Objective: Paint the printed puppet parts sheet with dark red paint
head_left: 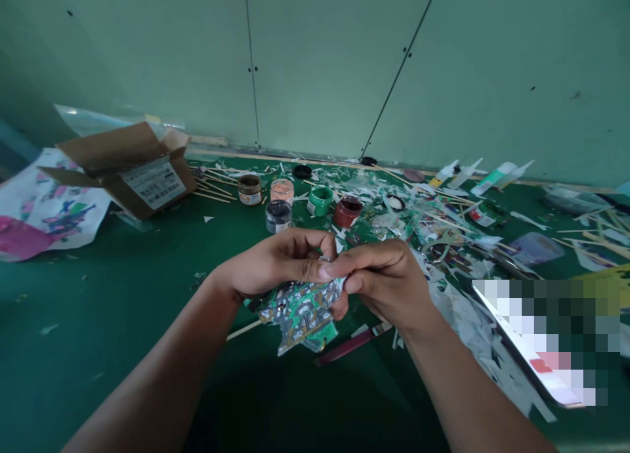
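Note:
A flat, jagged-edged painted piece (305,315) in green, grey and brown patches hangs between my two hands above the table. My left hand (280,262) is closed on its upper edge with thumb and fingers. At its upper right corner, my right hand (384,276) pinches the edge, the fingertips meeting those of my left hand. What lies right between the fingertips is too small to make out. Below the piece rests a dark red-handled tool (352,345), and a thin wooden stick (243,330) shows at its left.
Paint jars, among them a green one (319,201) and a red one (348,211), stand behind my hands. An opened cardboard box (132,171) is at left. Scraps (457,302), scissors (440,243), glue bottles (492,177) and a phone (531,348) with a blurred screen lie at right.

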A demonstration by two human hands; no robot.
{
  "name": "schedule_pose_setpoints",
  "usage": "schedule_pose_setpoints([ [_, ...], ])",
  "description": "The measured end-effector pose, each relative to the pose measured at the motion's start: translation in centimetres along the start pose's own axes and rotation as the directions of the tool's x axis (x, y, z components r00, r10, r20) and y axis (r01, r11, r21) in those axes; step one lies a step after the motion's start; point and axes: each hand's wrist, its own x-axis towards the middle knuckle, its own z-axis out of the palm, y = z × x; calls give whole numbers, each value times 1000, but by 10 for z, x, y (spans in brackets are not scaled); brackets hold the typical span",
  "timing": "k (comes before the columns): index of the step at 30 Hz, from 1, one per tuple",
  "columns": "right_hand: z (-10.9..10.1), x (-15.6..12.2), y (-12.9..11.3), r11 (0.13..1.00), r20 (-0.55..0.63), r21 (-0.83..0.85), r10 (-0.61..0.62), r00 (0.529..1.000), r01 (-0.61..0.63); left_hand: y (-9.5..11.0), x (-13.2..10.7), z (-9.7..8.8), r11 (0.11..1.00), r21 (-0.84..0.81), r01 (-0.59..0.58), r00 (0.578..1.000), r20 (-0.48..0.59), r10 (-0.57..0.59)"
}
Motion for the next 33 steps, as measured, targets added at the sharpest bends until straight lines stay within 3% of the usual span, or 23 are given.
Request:
schedule_pose_setpoints([
  [19, 5, -1, 2, 990, -94, -119, -89, 992, 77, -6, 1, 2, 989, -139, -53, 999, 2, 54],
  [25, 5, -3, 8, 988, -148, -121, -119, 982, 101, -8, 3, 3, 975, -218, -34, 998, 46, 45],
  [33, 2, -2, 2, 994, -117, -105, -44, 992, 31, -10, 5, 4, 980, -180, -85, 995, 44, 94],
])
